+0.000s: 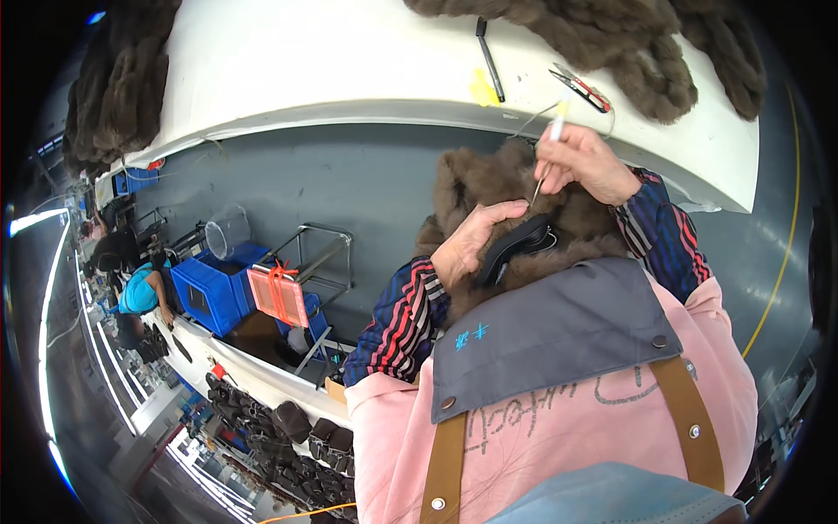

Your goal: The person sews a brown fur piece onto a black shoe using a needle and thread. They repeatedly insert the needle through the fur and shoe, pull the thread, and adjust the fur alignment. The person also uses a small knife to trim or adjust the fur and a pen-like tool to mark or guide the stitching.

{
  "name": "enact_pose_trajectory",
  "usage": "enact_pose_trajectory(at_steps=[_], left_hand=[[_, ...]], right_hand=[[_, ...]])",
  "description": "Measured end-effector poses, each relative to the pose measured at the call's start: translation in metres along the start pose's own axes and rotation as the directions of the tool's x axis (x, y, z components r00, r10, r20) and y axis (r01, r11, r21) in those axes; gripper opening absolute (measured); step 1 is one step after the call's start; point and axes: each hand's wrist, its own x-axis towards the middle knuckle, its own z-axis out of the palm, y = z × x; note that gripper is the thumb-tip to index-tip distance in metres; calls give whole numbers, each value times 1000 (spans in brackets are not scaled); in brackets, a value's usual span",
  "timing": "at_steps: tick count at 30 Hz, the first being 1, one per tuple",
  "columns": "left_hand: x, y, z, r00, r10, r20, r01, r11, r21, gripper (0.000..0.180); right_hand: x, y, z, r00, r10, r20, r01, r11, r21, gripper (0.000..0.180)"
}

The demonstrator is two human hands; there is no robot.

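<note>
Brown fur piece (576,210) lies bunched over my lap, against the white table's near edge. My left hand (471,240) is closed on its left side, thumb on top and the other fingers mostly hidden. A black curved padded part (517,246) shows in the fur beside that hand. Above the fur, my right hand (580,162) pinches a slim tool with a white handle (557,124) and a thin metal shaft. The shaft points down at the fur near my left thumb; its exact tip is hard to make out.
On the white table (349,57) lie red-and-black thread snips (583,91), a black pen (491,61), a yellow paper piece (482,89) and more brown fur (646,79). Left stand blue bins (209,293) and a metal-framed chair (323,253). A person in blue (140,288) sits farther off.
</note>
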Motion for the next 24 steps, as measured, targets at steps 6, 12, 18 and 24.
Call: enact_pose_trajectory(at_steps=[6,12,18,24], left_hand=[[-5,37,26,963,-186,-193,183,983,-36,114],[-3,38,31,963,-195,-186,193,981,-27,115],[-5,34,39,956,-208,-207,189,976,-107,114],[1,-40,-14,934,331,130,-350,923,161,114]], right_hand=[[-15,13,6,993,-57,-102,64,996,68,18],[-20,23,-3,994,-53,-96,63,993,97,17],[-21,31,-6,992,-58,-111,74,986,150,16],[-22,32,0,995,-53,-85,63,990,127,15]])
